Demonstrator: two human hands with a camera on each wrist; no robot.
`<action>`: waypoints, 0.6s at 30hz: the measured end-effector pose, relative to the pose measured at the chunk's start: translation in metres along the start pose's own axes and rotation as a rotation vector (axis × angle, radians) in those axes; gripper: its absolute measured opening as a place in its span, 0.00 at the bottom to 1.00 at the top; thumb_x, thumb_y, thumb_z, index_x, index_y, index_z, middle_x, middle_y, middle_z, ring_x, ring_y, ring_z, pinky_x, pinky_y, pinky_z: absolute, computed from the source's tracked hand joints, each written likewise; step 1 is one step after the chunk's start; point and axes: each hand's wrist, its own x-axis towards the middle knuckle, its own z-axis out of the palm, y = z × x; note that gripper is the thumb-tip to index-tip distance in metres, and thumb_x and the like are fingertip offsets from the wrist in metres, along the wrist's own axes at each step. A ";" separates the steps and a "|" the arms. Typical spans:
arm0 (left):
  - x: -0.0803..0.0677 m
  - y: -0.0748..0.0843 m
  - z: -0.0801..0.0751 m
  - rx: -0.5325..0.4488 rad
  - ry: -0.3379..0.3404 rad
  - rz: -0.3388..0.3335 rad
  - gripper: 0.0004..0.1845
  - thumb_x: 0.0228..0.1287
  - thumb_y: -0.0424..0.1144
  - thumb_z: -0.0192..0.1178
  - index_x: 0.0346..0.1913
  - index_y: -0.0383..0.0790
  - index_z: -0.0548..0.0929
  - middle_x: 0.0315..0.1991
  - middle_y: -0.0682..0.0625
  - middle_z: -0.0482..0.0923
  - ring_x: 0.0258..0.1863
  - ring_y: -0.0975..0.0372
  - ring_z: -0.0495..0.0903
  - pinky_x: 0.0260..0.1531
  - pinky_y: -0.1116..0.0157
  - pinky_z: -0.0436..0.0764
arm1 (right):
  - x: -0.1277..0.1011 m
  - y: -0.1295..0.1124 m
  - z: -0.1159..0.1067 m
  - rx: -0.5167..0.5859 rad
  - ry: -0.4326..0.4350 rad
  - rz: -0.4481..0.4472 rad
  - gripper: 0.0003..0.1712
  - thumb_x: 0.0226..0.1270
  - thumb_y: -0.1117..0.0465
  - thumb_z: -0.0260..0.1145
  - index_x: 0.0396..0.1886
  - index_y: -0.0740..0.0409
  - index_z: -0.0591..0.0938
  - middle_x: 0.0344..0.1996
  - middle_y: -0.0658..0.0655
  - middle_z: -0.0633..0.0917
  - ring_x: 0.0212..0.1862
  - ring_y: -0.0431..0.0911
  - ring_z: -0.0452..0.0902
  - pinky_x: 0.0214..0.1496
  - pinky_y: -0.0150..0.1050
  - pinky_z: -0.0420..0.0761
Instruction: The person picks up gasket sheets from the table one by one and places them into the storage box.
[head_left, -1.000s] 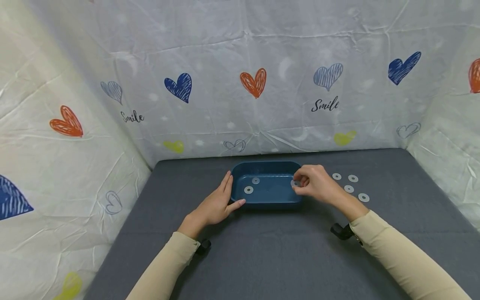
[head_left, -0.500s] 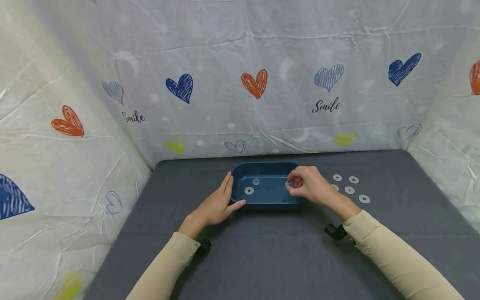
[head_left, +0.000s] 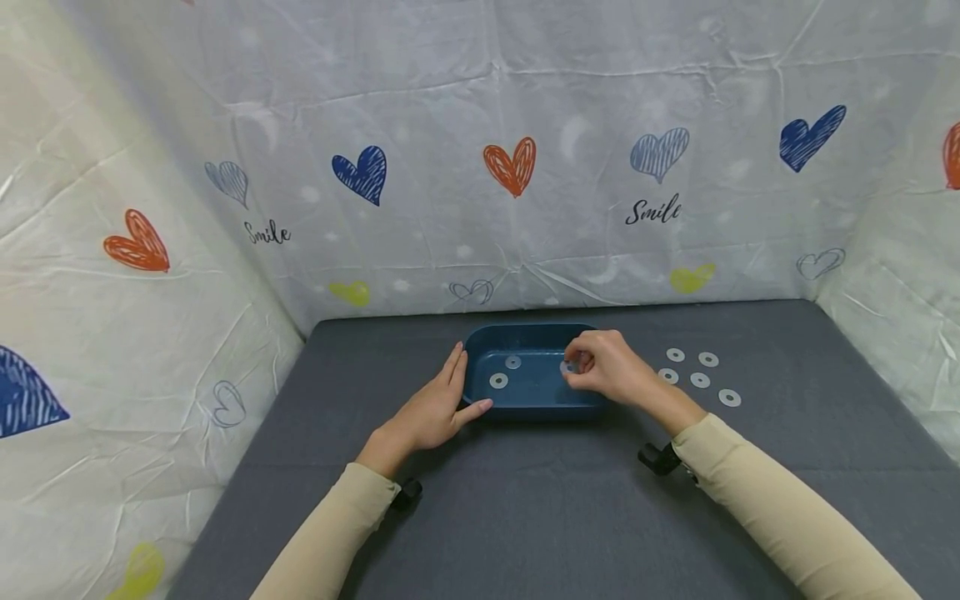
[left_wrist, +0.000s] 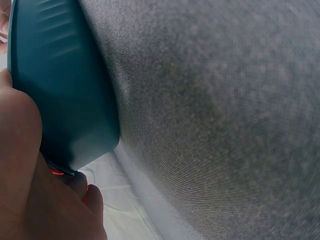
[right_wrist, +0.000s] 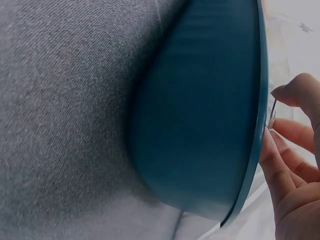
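1. While pinching a clear washer [head_left: 573, 366] between thumb and fingertips, held right hand [head_left: 609, 367] over the right end of the blue tray [head_left: 525, 400]; washer raised above the tray floor, seen edge-on in the right wrist view [right_wrist: 272, 114], just past the tray rim [right_wrist: 260, 125].
2. Rested left hand [head_left: 433, 408] flat against the tray's left outer wall, fingers straight and pressed together along the wall, thumb stretched along the near left corner; gripped nothing.
3. Showed palm [left_wrist: 20, 150] touching the tray's outer wall [left_wrist: 65, 90] in the left wrist view, fingertips mostly out of frame.
4. Sat mid-table on the grey cloth [head_left: 525, 500], toward the far edge, long side left to right: the tray.
5. Held two more washers on the tray floor: one near-left [head_left: 498, 381], one farther toward the middle [head_left: 512, 362], apart from each other.
6. Lay loose on the cloth right of the tray, five washers in a cluster: [head_left: 675, 355], [head_left: 708, 359], [head_left: 667, 376], [head_left: 699, 380], [head_left: 729, 397]; none touching.
7. Wore beige sleeves [head_left: 780, 508] on both arms, black wrist mounts [head_left: 658, 458] under each.
8. Hung behind and at both sides: white heart-print sheet [head_left: 510, 167] marked "Smile".
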 end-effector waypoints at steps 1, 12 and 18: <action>0.000 0.000 0.000 0.000 0.000 0.001 0.54 0.74 0.70 0.46 0.82 0.32 0.39 0.84 0.41 0.29 0.81 0.49 0.45 0.76 0.49 0.56 | 0.001 -0.001 0.001 0.001 -0.003 -0.001 0.07 0.61 0.65 0.75 0.38 0.59 0.88 0.33 0.53 0.85 0.31 0.40 0.80 0.36 0.37 0.83; 0.000 -0.001 0.000 -0.003 -0.017 -0.011 0.56 0.73 0.73 0.44 0.82 0.33 0.39 0.84 0.42 0.28 0.81 0.48 0.46 0.75 0.48 0.58 | 0.018 -0.003 0.016 0.005 -0.036 0.003 0.06 0.63 0.64 0.73 0.39 0.59 0.89 0.35 0.54 0.86 0.32 0.40 0.81 0.38 0.38 0.83; -0.001 -0.001 0.000 -0.010 -0.016 -0.018 0.56 0.72 0.73 0.43 0.82 0.34 0.39 0.84 0.43 0.27 0.81 0.49 0.46 0.75 0.48 0.58 | 0.026 -0.005 0.024 0.003 -0.056 0.007 0.06 0.64 0.64 0.73 0.40 0.59 0.89 0.37 0.54 0.87 0.32 0.39 0.82 0.38 0.36 0.83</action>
